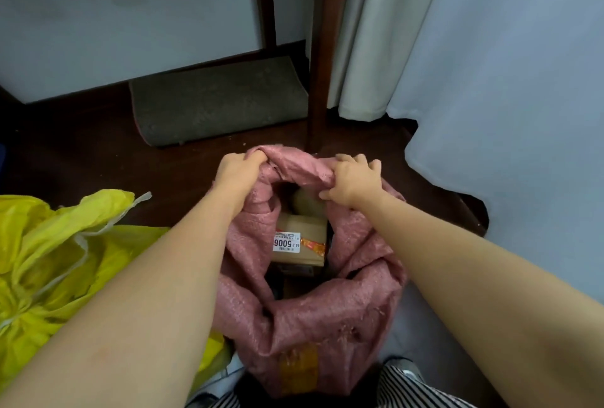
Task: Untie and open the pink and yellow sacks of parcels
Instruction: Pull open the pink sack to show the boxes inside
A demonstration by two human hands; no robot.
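Crinkled yellow plastic sack (49, 264): on the dark wooden floor (81, 153) at far left, neck bunched and tied with pale cord (81, 241). Grey doormat (215, 100): against the wall behind. Left hand (237, 174): fingers curled, gripping the far rim of the woven pink sack (323, 316). Pink sack: centre, mouth open. Brown cardboard parcel (302, 237), white label reading 5006: inside. Right hand (354, 184): fingers clenched on the same rim. Pale curtain (369, 48): right.
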